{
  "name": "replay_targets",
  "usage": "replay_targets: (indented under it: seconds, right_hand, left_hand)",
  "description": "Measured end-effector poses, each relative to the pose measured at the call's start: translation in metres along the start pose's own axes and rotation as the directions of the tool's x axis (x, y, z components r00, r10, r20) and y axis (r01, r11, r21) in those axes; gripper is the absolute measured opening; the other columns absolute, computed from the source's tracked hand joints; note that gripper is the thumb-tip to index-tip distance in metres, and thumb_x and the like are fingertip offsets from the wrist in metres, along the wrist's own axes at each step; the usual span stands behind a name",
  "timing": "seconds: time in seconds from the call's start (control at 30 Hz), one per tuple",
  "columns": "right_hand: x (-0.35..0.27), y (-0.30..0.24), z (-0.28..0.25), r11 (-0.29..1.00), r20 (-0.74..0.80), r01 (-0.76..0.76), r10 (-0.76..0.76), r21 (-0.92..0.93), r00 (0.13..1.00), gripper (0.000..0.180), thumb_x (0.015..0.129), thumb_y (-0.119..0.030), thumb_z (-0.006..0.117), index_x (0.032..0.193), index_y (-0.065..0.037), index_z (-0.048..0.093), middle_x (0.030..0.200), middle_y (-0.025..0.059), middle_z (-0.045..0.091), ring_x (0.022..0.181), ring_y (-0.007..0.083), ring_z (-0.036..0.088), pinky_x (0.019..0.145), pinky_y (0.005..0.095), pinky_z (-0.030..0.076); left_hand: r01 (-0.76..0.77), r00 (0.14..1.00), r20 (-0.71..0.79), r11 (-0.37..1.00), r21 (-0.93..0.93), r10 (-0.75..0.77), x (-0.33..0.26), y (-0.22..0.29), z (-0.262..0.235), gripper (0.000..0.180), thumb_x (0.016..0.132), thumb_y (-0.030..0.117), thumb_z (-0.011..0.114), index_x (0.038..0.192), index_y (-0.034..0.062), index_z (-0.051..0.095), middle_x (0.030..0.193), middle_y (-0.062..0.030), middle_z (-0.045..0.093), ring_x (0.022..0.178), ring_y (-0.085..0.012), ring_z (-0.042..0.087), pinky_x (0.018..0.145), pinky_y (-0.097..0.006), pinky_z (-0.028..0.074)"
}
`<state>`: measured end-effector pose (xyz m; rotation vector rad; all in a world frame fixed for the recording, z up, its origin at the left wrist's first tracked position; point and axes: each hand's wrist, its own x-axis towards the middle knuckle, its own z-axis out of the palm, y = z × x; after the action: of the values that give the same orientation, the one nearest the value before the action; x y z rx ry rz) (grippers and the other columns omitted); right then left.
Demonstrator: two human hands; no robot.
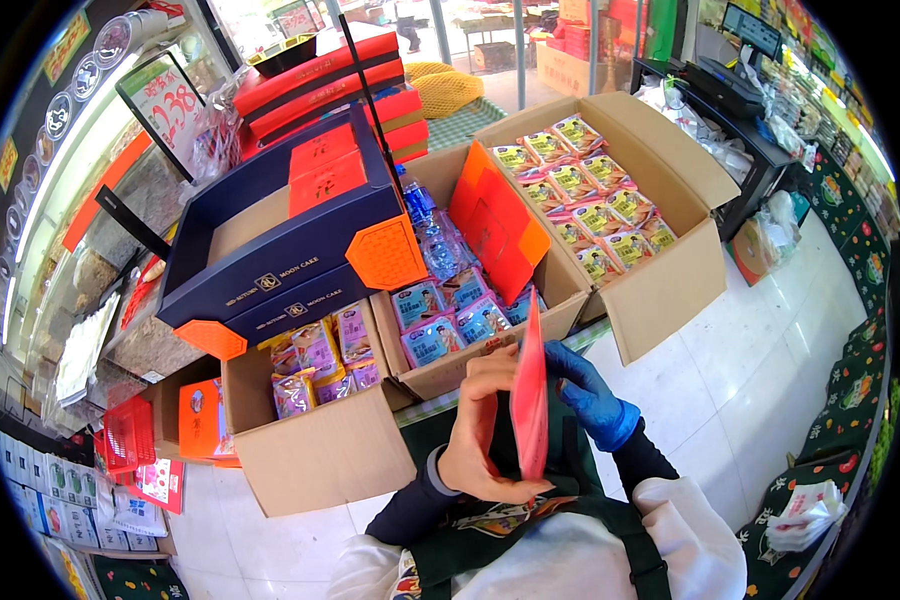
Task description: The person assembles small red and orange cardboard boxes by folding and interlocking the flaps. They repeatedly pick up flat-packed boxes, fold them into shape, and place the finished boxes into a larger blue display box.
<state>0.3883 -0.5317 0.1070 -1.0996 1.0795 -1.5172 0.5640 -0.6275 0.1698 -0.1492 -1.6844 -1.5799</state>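
Currently, the bare left hand (478,430) grips a thin red piece (531,410), its thumb at the lower end and its fingers curled toward the upper part, with an open gap between palm and piece. Held upright and almost edge-on, the piece is in front of the person's body. On its other side, the right hand (592,398), in a blue glove, has bent fingers close behind it; their tips are partly hidden, so I cannot tell whether they pinch it.

Just beyond the hands, a middle carton (440,378) contains blue packets (432,340) and a leaning orange-red card (495,225). To its right, a larger carton (670,300) holds rows of orange-and-yellow packets (572,182); to its left, another carton (325,455) holds purple and yellow packets (353,335). Dark blue trays (310,262) with orange hexagonal ends sit stacked behind the left carton, and red boxes (330,80) are piled farther back. A table (482,118) with a green checked cover shows beyond the cartons. Pale tiles cover the floor (680,370).
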Motion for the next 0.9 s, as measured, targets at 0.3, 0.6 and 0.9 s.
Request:
replay_targets:
  seconds: [0.3,0.6,0.9]
  right_hand:
    - [0.001,-0.005,-0.008,0.993,0.136,-0.045,0.031,0.105,0.99,0.107,0.065,-0.031,0.081,0.147,-0.005,0.017,0.143,0.01,0.036,0.133,0.0205,0.033,0.11,0.0368,0.025]
    - [-0.013,-0.046,0.021,0.983,-0.16,-0.178,0.181,0.037,0.97,0.037,0.083,-0.006,0.067,0.118,0.0,0.056,0.107,0.0055,0.064,0.099,0.0122,0.058,0.087,0.0287,0.047]
    - [-0.031,-0.028,0.031,1.0,-0.188,0.009,-0.007,0.012,0.982,0.061,0.086,-0.003,0.058,0.14,-0.005,0.031,0.134,0.0083,0.045,0.121,0.0171,0.043,0.101,0.0322,0.035]
  left_hand:
    - [-0.004,0.972,-0.223,0.958,0.286,0.07,0.001,-0.009,-0.01,0.09,0.043,0.03,0.092,0.112,0.0084,0.039,0.105,-0.0098,0.049,0.095,-0.022,0.05,0.095,-0.044,0.036]
    - [0.265,0.854,-0.486,0.959,0.104,-0.183,-0.008,-0.025,-0.018,0.091,0.06,0.011,0.087,0.132,0.0033,0.032,0.119,-0.0096,0.051,0.11,-0.0188,0.051,0.086,-0.031,0.047]
    - [0.312,0.852,-0.472,0.944,0.108,-0.228,-0.033,-0.035,-0.026,0.035,0.087,0.005,0.064,0.118,-0.003,0.049,0.104,-0.0075,0.064,0.093,-0.0102,0.058,0.085,-0.024,0.045]
